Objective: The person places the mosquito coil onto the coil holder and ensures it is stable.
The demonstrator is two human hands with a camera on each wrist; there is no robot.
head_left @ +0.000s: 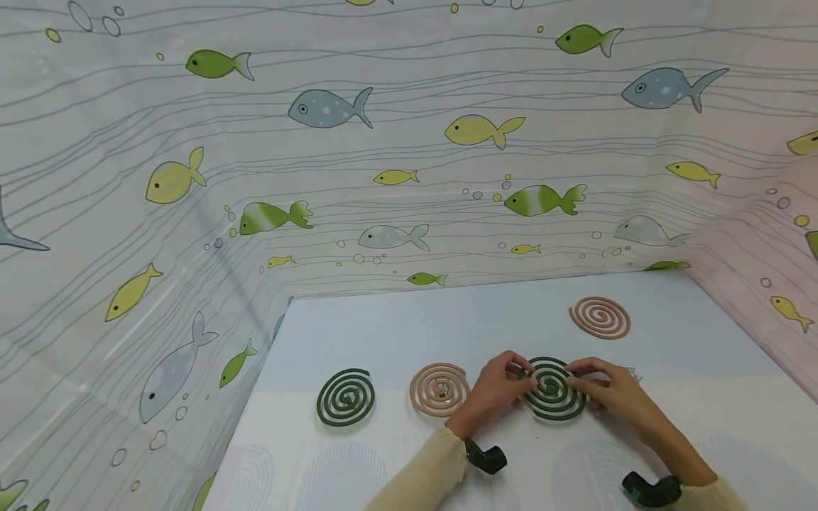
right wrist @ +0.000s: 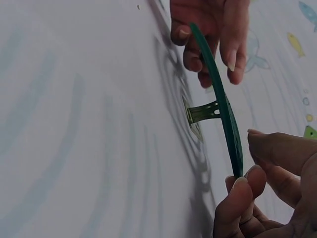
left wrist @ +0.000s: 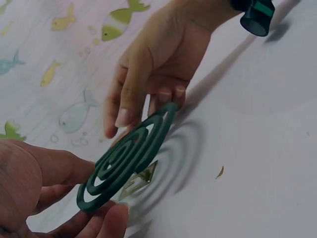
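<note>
A green mosquito coil is between my two hands, above the white table. My left hand holds its left edge, thumb on top and other fingers below in the left wrist view. At the opposite edge my right hand has its fingertips around the rim, some of them under it. A small metal stand props the coil's middle from underneath, its base on the table. The coil stands tilted in both wrist views. Just left of my left hand lies a brown mosquito coil, with metal showing at its centre.
Another green coil lies at the left, also with something at its centre. Farther back on the right is a second brown coil. A tiny brown fragment lies on the table. Fish-patterned sheeting surrounds the back and sides.
</note>
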